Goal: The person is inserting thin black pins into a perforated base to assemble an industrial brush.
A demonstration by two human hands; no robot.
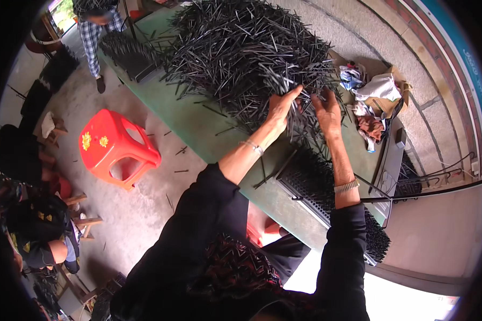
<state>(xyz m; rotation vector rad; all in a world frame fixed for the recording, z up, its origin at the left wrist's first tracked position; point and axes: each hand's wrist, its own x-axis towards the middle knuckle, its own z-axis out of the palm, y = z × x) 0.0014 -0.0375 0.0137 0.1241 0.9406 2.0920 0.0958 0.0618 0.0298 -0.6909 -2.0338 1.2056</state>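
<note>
From here I see the left hand (281, 107) closed around thin black sticks (293, 113), just right of upper centre; whether the right hand (328, 113) pinches any, I can't tell. A slack grip could scatter them off the green tabletop (193, 123). A red plastic stool (107, 145) stands on the concrete floor (144, 219) at left.

You wear black sleeves (193, 219), a slim silvery bracelet (258, 149), a wider metallic wristband (346, 186) and, lower centre, a zigzag-patterned garment (243, 262).
</note>
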